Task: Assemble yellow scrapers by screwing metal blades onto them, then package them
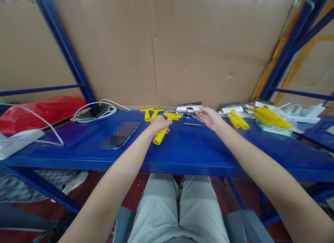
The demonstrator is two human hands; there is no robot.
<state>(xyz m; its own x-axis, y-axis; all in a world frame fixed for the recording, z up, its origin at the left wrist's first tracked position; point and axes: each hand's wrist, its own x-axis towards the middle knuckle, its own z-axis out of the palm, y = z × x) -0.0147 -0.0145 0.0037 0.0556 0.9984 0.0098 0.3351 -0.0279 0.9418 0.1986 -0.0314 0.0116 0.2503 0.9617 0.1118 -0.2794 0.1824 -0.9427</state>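
Note:
My left hand (160,124) is wrapped round the tube of a yellow T-shaped plastic handle (159,138), whose flat crosspiece points away from me. Two more yellow T-shaped handles (147,115) stand just behind it on the left. At the right end of a small white and black box (185,109) with an oval opening, my right hand (208,117) pinches the edge with thumb and fingers. Below that hand a thin metal strip or tool (194,124) lies on the blue table (188,149).
Left of my hands lie a phone (126,135), a coiled white cable (108,112) and a red bag (44,112). To the right are yellow tubes (240,120), another small box (231,107), a stack of yellow pieces (272,118) and a white power strip (305,117). Cardboard (195,51) closes the back.

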